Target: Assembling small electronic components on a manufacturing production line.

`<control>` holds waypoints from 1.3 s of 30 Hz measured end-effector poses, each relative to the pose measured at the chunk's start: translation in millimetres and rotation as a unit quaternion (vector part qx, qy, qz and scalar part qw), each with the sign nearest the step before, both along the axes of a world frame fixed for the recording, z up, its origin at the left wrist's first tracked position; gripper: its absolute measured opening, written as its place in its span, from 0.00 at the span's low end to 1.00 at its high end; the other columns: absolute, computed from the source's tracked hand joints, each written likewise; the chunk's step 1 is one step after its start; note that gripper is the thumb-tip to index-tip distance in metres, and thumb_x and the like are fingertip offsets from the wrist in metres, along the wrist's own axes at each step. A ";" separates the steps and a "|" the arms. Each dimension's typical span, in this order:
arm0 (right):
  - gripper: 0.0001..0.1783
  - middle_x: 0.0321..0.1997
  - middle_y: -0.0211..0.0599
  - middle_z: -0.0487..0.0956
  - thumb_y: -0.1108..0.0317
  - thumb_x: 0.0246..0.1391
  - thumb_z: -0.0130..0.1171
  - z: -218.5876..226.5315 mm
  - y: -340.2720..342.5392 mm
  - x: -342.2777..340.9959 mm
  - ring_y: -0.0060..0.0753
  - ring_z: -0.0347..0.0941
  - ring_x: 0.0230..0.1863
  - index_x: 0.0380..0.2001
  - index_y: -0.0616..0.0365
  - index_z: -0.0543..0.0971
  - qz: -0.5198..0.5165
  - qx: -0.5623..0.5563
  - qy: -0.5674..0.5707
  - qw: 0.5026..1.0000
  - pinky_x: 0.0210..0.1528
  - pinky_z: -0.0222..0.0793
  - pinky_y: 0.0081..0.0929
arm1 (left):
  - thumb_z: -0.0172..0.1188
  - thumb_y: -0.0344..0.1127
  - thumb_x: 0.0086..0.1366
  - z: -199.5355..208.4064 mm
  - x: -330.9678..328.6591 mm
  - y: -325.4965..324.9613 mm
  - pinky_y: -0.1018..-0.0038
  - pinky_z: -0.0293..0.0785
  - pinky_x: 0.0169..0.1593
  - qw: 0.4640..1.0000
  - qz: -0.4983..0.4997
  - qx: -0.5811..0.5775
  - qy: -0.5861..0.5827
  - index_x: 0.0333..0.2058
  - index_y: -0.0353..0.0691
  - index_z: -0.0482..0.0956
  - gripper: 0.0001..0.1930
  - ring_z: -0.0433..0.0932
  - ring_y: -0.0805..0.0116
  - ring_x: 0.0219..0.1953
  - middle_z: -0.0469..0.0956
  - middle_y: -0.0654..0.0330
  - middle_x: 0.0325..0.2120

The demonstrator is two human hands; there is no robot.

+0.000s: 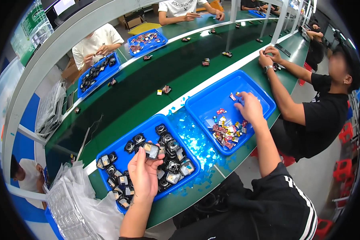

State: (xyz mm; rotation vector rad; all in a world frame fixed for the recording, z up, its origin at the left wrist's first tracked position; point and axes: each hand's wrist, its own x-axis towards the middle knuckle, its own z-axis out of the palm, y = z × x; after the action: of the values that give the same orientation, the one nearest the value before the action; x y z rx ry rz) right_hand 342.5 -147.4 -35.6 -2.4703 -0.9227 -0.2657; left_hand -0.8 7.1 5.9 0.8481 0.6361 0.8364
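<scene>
Holds a small dark square case (151,151) left of centre in the frame, its edges gripped and partly covered by the fingers of the left hand (143,176). Blocks from view, with that hand, some black cases (172,146) in the blue tray (148,128) beneath. Reaches with the right hand (250,107) over a second blue tray (204,104) right of centre, thumb and forefinger apart beside a small pink piece (233,97); cannot tell whether touching it. Cannot make out single blue flakes (182,126) between the trays, washed out by glare on the surface (168,208).
</scene>
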 end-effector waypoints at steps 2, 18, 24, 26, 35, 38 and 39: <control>0.14 0.36 0.48 0.79 0.69 0.44 0.67 -10.8 -0.7 19.7 0.50 0.77 0.40 0.37 0.58 0.80 0.021 -0.007 0.020 1.000 0.44 0.72 0.42 | 0.48 0.37 0.72 -1.8 -0.5 4.9 0.75 0.80 0.38 0.996 -0.070 -0.043 -0.020 0.52 0.32 0.71 0.16 0.81 0.66 0.33 0.79 0.51 0.39; 0.09 0.29 0.33 0.80 0.78 0.45 0.69 77.2 28.4 -159.8 0.17 0.77 0.31 0.31 0.66 0.78 0.385 0.139 0.400 0.820 0.32 0.75 0.14 | 0.67 0.32 0.56 17.0 -3.6 -6.0 0.66 0.70 0.52 0.887 -0.191 0.386 0.167 0.42 0.41 0.83 0.13 0.75 0.62 0.42 0.76 0.50 0.41; 0.07 0.29 0.34 0.80 0.79 0.48 0.67 70.0 40.4 -179.0 0.18 0.76 0.31 0.29 0.68 0.78 0.421 0.169 0.468 0.759 0.31 0.75 0.13 | 0.65 0.30 0.57 6.3 -10.1 -7.1 0.59 0.57 0.64 0.892 -0.188 0.390 0.131 0.34 0.38 0.83 0.07 0.76 0.62 0.42 0.81 0.53 0.31; 0.05 0.29 0.33 0.79 0.78 0.51 0.64 66.3 40.9 -180.8 0.17 0.75 0.30 0.30 0.67 0.78 0.381 0.199 0.547 0.718 0.30 0.74 0.13 | 0.65 0.30 0.57 7.8 -10.3 -6.3 0.61 0.60 0.61 0.897 -0.180 0.375 0.150 0.33 0.38 0.83 0.06 0.76 0.63 0.41 0.81 0.53 0.29; 0.07 0.27 0.26 0.76 0.70 0.60 0.56 64.9 46.6 -171.8 0.11 0.69 0.30 0.31 0.64 0.76 0.406 0.098 0.573 0.705 0.32 0.64 0.13 | 0.66 0.30 0.53 -2.1 -8.2 -10.6 0.72 0.73 0.42 0.900 -0.148 0.383 0.147 0.31 0.37 0.82 0.06 0.77 0.65 0.40 0.74 0.53 0.41; 0.08 0.26 0.23 0.73 0.69 0.62 0.53 65.8 55.5 -169.7 0.10 0.64 0.29 0.32 0.63 0.75 0.414 0.050 0.573 0.705 0.31 0.61 0.13 | 0.66 0.30 0.51 -1.9 -8.0 -9.6 0.69 0.75 0.38 0.868 -0.098 0.449 0.189 0.30 0.39 0.82 0.06 0.78 0.58 0.37 0.74 0.53 0.39; 0.08 0.25 0.23 0.72 0.69 0.62 0.52 66.4 56.3 -169.4 0.10 0.63 0.29 0.32 0.63 0.75 0.419 0.030 0.575 0.702 0.31 0.61 0.14 | 0.66 0.30 0.51 -0.9 -8.2 -8.3 0.69 0.75 0.38 0.868 -0.101 0.448 0.188 0.30 0.39 0.82 0.06 0.78 0.58 0.37 0.74 0.53 0.39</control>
State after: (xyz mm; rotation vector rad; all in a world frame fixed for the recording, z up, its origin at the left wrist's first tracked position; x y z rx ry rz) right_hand 173.1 -91.1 30.8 -1.3512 -1.1791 1.3537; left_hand -9.0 -1.2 5.0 1.9300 0.4596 0.7671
